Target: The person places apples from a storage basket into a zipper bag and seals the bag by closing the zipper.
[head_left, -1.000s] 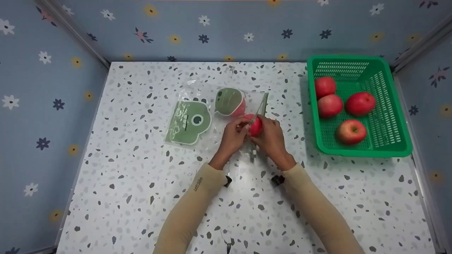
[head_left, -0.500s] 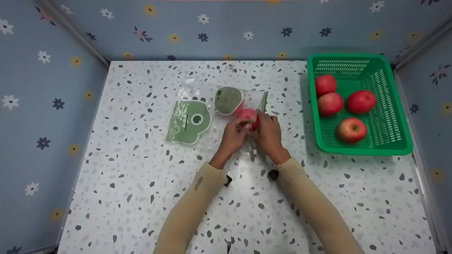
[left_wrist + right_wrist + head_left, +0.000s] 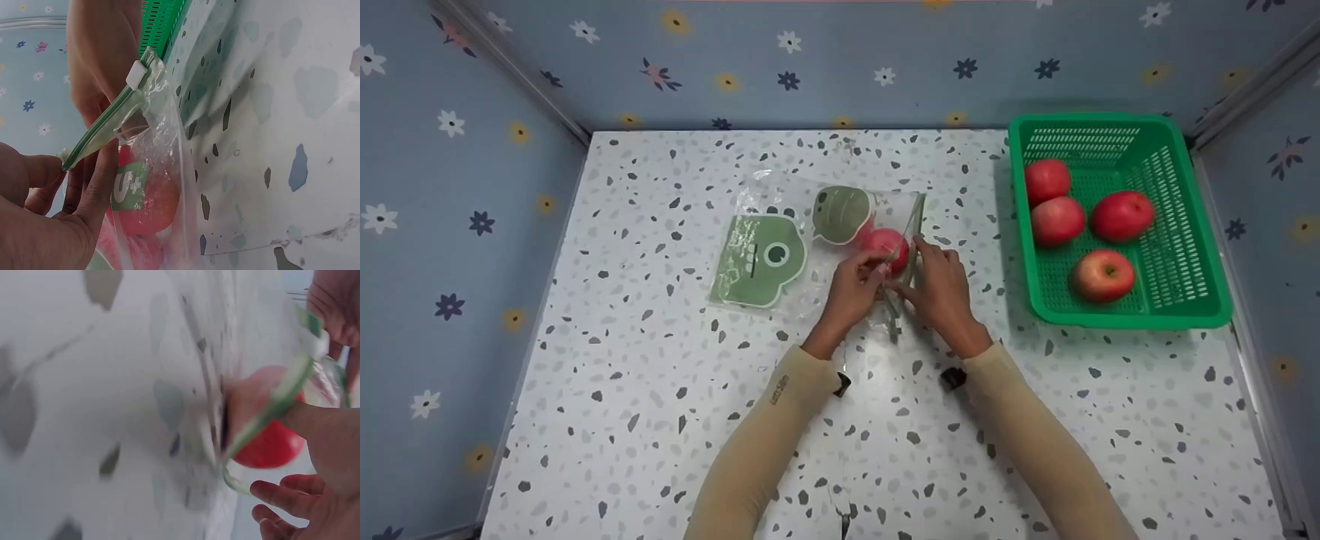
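Note:
A clear zip bag (image 3: 725,279) with green dinosaur prints lies on the table, its mouth toward the right. Inside, a red apple (image 3: 883,240) sits close to the mouth, and another is mostly hidden under the round green print (image 3: 840,214). My left hand (image 3: 853,291) pinches the green zip edge (image 3: 104,118) between thumb and fingers. My right hand (image 3: 949,291) is at the mouth, fingers spread; its thumb (image 3: 295,417) reaches behind the zip strip, near the apple. A white slider (image 3: 136,75) sits at one end of the zip.
A green basket (image 3: 1132,319) with several apples (image 3: 1102,276) stands at the right of the speckled table (image 3: 660,420). Flower-patterned walls (image 3: 840,60) enclose the back and both sides.
The apple near the mouth has moved leftward, deeper into the bag. My right hand has come off it and drawn back slightly right. The left hand keeps its pinch.

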